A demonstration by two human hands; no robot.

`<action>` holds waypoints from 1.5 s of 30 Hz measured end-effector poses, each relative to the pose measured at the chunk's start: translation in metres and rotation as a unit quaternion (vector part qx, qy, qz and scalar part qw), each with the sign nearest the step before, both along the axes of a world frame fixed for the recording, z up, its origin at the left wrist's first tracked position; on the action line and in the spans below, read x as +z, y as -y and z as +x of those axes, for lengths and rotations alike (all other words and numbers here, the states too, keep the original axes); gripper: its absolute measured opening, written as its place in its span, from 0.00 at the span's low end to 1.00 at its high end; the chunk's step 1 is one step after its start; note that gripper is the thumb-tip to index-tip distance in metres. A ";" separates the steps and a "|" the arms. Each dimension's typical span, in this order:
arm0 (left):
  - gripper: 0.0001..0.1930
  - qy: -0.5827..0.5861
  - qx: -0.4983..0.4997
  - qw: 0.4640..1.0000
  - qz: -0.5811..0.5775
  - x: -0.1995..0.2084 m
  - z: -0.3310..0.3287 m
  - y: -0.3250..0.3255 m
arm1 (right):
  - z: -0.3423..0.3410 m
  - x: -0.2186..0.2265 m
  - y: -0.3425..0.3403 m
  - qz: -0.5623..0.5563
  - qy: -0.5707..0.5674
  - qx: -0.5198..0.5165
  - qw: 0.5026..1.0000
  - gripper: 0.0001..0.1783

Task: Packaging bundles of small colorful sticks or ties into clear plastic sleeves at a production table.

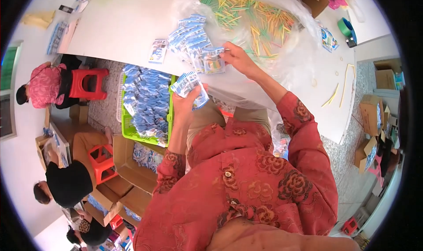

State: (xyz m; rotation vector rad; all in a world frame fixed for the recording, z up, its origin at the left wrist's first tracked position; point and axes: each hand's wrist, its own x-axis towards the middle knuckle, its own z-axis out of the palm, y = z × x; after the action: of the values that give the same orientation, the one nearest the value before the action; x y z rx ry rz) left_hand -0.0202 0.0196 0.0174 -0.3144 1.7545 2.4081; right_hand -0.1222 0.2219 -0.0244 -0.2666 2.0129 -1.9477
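Note:
My left hand (185, 98) is closed on several small blue-and-white packets (190, 84), held just off the table's front edge. Over the tabletop, my right hand (235, 58) pinches the edge of another packet (214, 62), which has a clear window with something coloured inside. That packet lies against a heap of similar packets (189, 36) stretching away from me. A single packet (157, 51) lies flat to the left of the heap. Below the table edge at my left stands a green basket (125, 130) full of the same blue-and-white packets.
Beyond my right hand, a clear plastic bag (304, 70) holds many green, yellow and orange sticks (269, 24). A green tape roll (346, 27) sits at the far right of the white table (119, 26). Cardboard boxes (132, 163) and seated people (66, 185) are at my left.

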 end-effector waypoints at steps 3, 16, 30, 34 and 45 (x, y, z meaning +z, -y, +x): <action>0.11 0.016 0.031 0.999 0.005 -0.002 0.008 0.011 | -0.015 -0.005 0.023 0.127 -0.085 0.002 0.988 0.09; 0.16 -0.094 -0.016 0.995 -0.023 0.002 0.000 -0.017 | 0.048 0.086 0.024 0.128 -0.164 0.108 0.972 0.10; 0.15 -0.031 -0.103 0.994 -0.012 0.024 0.005 -0.027 | 0.064 0.109 -0.005 0.189 -0.227 0.077 0.952 0.08; 0.16 0.010 -0.122 0.993 -0.007 0.024 0.005 -0.026 | 0.070 0.104 -0.007 0.171 -0.281 0.075 0.941 0.09; 0.11 -0.038 -0.071 0.996 -0.049 0.026 0.009 -0.032 | 0.094 0.124 -0.009 0.155 -0.350 -0.027 0.924 0.18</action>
State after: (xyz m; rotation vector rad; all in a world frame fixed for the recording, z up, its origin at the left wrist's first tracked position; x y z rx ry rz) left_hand -0.0112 0.0516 0.0435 -0.1058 1.8637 2.2682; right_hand -0.0283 0.2309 0.0998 -0.9435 2.7446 -1.6554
